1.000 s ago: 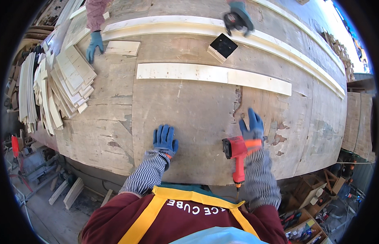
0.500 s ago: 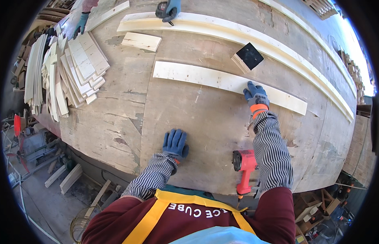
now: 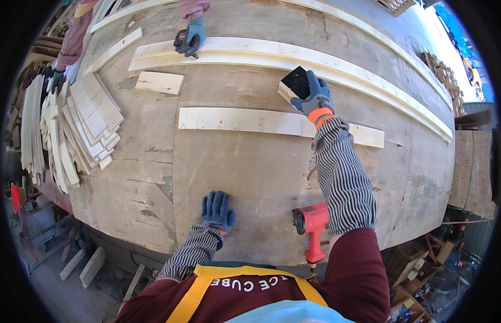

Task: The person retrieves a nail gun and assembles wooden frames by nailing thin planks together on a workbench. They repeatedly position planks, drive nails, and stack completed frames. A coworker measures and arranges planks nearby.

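A block of wood with a black top (image 3: 295, 82) stands on the wooden worktable (image 3: 250, 167). My right hand (image 3: 318, 96), in a blue-and-grey glove, has its fingers and thumb around the block's right side. A long pale board (image 3: 240, 119) lies just nearer, running partly under my striped right sleeve. My left hand (image 3: 218, 210), gloved in blue, lies flat on the table near its front edge and holds nothing. To the right of it, a red nail gun (image 3: 314, 220) rests at the table edge, beside my right forearm.
Long pale strips (image 3: 250, 53) cross the far table. A co-worker's gloved hand (image 3: 194, 36) holds a dark tool over them. A short board (image 3: 160, 82) lies near their left end. Stacked slats (image 3: 89, 118) cover the left side, with another gloved hand (image 3: 58, 81) there.
My right hand has left the long board and reached farther to the black-topped block, closing around it. My left hand stays flat on the table. The whole view has shifted.
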`<action>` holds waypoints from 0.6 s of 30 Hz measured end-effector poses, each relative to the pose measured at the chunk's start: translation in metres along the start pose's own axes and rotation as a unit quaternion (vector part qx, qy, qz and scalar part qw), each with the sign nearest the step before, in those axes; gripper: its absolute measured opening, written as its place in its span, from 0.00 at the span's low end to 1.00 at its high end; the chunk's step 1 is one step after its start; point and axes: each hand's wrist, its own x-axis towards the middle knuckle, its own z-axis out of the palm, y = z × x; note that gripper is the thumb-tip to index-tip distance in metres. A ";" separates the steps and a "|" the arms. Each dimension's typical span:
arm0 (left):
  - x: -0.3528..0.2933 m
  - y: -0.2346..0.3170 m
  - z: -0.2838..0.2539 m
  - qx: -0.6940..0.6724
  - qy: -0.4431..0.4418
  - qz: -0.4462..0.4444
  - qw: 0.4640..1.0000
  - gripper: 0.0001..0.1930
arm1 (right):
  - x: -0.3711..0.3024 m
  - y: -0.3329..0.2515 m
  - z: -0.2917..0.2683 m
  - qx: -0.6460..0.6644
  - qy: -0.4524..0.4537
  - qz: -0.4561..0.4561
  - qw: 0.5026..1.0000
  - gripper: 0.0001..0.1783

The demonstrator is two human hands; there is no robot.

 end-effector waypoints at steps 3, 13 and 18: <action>-0.006 -0.002 0.004 -0.012 0.009 -0.003 1.000 0.32 | -0.053 0.014 -0.024 0.109 0.106 -0.090 0.984 0.53; -0.004 0.003 -0.004 0.008 -0.028 -0.010 1.000 0.33 | -0.118 0.066 -0.062 0.026 0.091 -0.175 0.980 0.51; -0.007 0.000 0.002 0.030 -0.018 0.003 0.999 0.33 | -0.028 0.060 -0.023 0.030 0.021 -0.215 0.976 0.51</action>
